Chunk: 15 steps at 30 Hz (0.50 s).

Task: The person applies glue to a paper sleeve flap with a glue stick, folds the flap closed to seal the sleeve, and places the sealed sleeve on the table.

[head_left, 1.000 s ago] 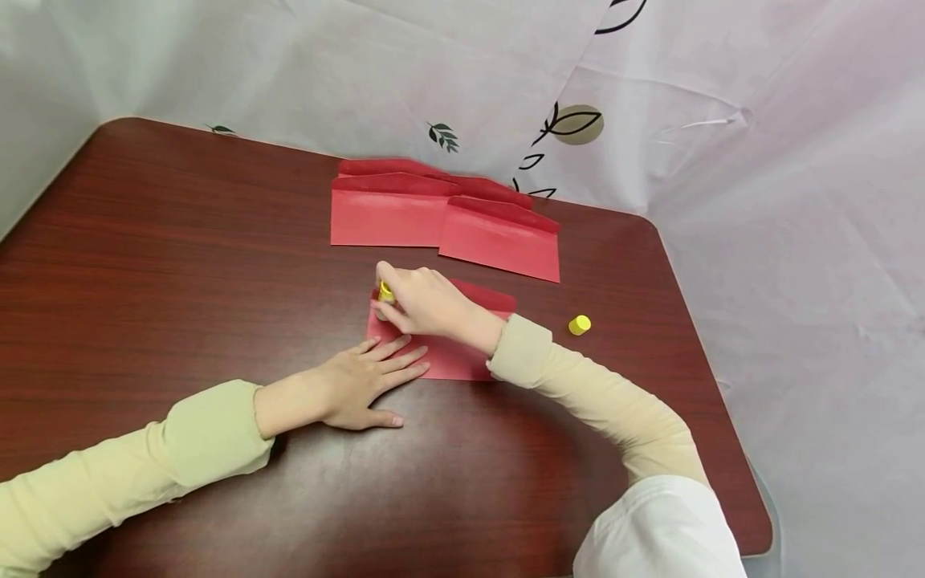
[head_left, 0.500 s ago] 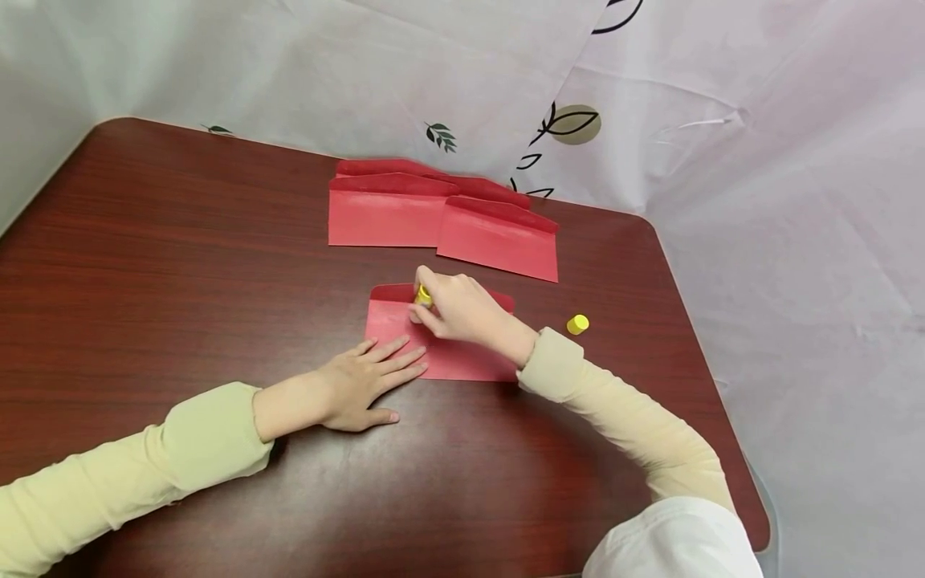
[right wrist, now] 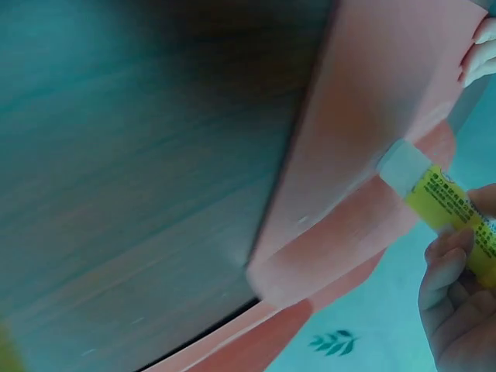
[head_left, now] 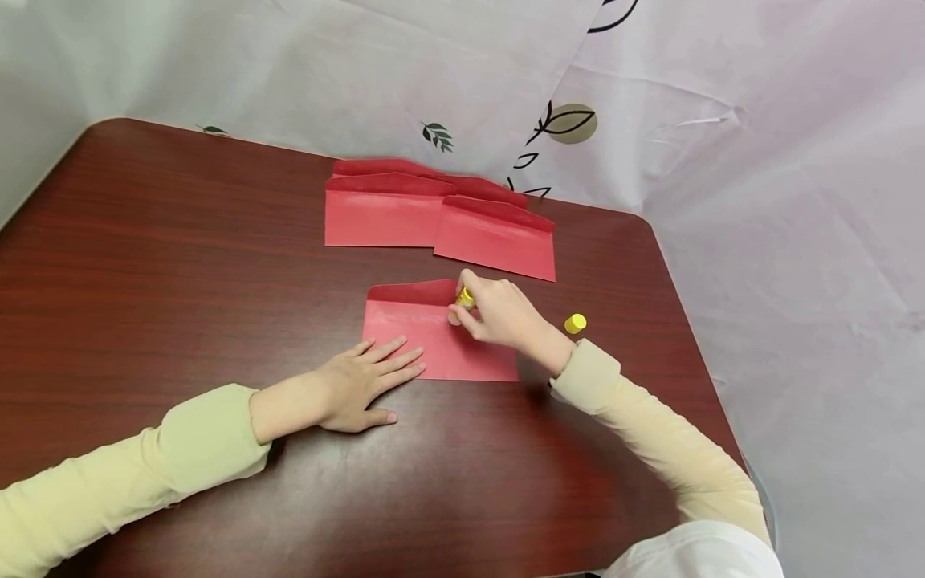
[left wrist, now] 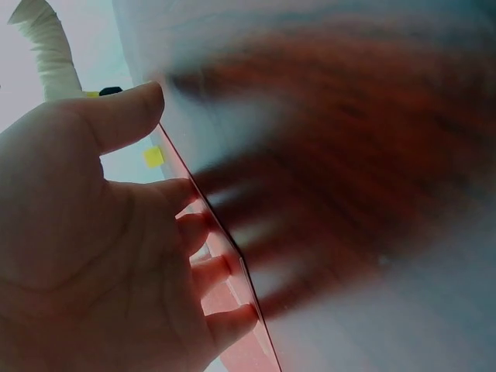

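Note:
A red envelope (head_left: 433,353) lies on the table with its darker flap (head_left: 408,294) spread open toward the back. My left hand (head_left: 361,385) lies flat with fingers spread, its fingertips on the envelope's lower left part. Between the fingers and thumb of my right hand (head_left: 506,317) is a yellow glue stick (right wrist: 453,205), held tilted. The white end of the stick meets the envelope near the flap's fold, as the right wrist view shows. In the head view that tip is mostly behind my fingers.
Several red envelopes (head_left: 383,217) with raised flaps overlap at the table's back edge, by a patterned white curtain (head_left: 491,72). The yellow glue cap (head_left: 575,323) stands right of my right hand on the brown table (head_left: 181,265).
My right hand has slid the glue stick rightward along the envelope, from its left end to right of the middle. The left hand stays in place.

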{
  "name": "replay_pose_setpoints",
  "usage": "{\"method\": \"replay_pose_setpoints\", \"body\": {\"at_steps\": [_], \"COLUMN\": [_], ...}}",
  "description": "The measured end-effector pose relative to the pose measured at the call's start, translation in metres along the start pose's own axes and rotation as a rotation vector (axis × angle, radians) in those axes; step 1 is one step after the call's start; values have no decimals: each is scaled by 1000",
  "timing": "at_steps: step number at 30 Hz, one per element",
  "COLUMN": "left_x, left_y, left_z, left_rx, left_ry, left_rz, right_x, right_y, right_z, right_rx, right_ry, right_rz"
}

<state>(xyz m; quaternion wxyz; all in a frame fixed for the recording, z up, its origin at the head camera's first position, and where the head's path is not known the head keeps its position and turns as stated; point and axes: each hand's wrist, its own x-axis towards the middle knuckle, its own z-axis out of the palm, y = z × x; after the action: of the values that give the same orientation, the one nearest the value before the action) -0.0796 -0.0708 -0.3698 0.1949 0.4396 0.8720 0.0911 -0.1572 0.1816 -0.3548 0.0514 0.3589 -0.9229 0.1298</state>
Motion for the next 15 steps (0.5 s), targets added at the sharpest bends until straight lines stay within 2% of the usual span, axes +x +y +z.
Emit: {"method": "replay_pose_setpoints", "body": {"at_steps": [11,15], "left_x": [-1,-1], "left_y": [-2,-2], "left_z": [1,1], "left_rx": [2,-1], "left_ry": [12,12], "left_rz": [10,12], "right_x": [-28,-36], "right_y": [20,27], "right_z": [-10,-11], "right_rx": [-23,-37], "right_ry": [-2,19], "right_rz": [100,127]}}
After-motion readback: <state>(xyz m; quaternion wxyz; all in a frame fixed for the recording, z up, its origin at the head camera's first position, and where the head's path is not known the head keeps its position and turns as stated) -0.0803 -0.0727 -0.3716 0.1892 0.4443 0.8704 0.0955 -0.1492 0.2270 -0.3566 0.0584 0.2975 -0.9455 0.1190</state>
